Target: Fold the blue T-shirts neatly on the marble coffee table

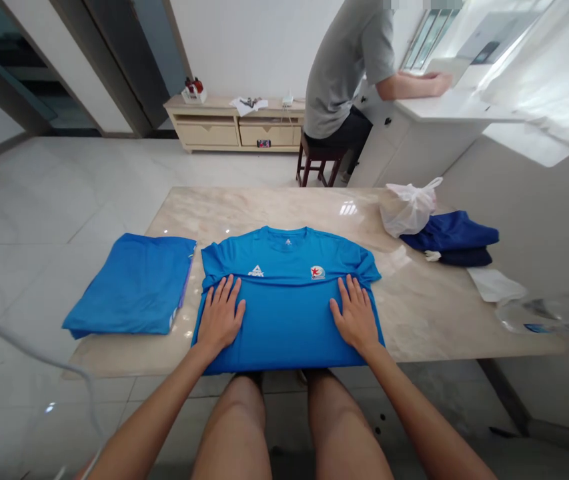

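A bright blue sports T-shirt (287, 293) lies on the marble table (274, 207) in front of me, its lower half folded up over the chest so the logos sit just above the fold. My left hand (221, 317) rests flat on the folded part near its left side, fingers stretched out. My right hand (354, 313) lies flat the same way near the right side. Neither hand grips anything. A second folded blue garment (137, 283) lies to the left, hanging partly over the table's left edge.
A white plastic bag (409, 207) and a dark blue folded pile (451, 237) sit at the right, with clear packaging (544, 310) nearer the front. Behind, a person in a grey shirt (349, 67) sits on a stool at a white counter. A low cabinet (237, 123) stands by the wall.
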Demonstrator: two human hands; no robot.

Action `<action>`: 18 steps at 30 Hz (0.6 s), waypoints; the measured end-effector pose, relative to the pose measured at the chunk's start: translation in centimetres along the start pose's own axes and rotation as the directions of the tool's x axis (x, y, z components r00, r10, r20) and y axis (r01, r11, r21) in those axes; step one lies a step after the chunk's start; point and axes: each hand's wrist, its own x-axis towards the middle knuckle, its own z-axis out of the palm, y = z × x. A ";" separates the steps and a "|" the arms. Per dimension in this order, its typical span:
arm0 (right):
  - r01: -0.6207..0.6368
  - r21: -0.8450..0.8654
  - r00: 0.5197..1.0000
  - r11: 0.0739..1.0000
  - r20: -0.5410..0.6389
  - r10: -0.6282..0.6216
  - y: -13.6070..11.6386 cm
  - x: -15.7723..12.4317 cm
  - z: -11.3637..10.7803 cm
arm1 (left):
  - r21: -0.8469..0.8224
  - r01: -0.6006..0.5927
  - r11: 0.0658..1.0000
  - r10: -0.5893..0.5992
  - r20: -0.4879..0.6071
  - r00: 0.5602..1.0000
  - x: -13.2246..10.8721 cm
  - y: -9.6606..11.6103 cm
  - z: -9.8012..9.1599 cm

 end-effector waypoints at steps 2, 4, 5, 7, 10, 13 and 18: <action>0.018 -0.006 1.000 1.000 -0.006 -0.018 0.6 1.2 -0.3 | 0.001 -0.001 1.000 0.001 -0.001 1.000 1.1 0.1 -0.3; 0.034 -0.015 0.999 0.999 -0.011 -0.034 0.8 1.9 -0.5 | 0.004 -0.003 1.000 0.003 -0.002 1.000 1.9 0.3 -0.6; 0.038 -0.020 0.999 0.999 -0.012 -0.039 0.8 2.1 -0.5 | 0.006 -0.002 1.000 0.002 0.000 1.000 2.1 0.4 -0.6; 0.038 -0.027 0.999 0.999 -0.006 -0.039 0.6 2.2 -0.3 | 0.009 0.000 1.000 0.000 0.013 1.000 2.2 0.5 -0.6; 0.032 -0.026 0.999 0.999 0.013 -0.032 0.1 1.5 0.2 | 0.018 0.005 1.000 -0.006 0.047 0.999 1.3 0.8 -0.4; 0.040 -0.021 0.999 0.999 0.011 -0.040 -0.3 -0.9 0.2 | 0.023 0.010 1.000 -0.012 0.063 0.998 -1.4 1.3 -0.8; 0.066 -0.053 0.998 0.996 -0.013 -0.067 -1.2 -6.2 -1.3 | 0.037 -0.004 0.999 0.000 0.099 0.995 -6.1 2.1 -3.1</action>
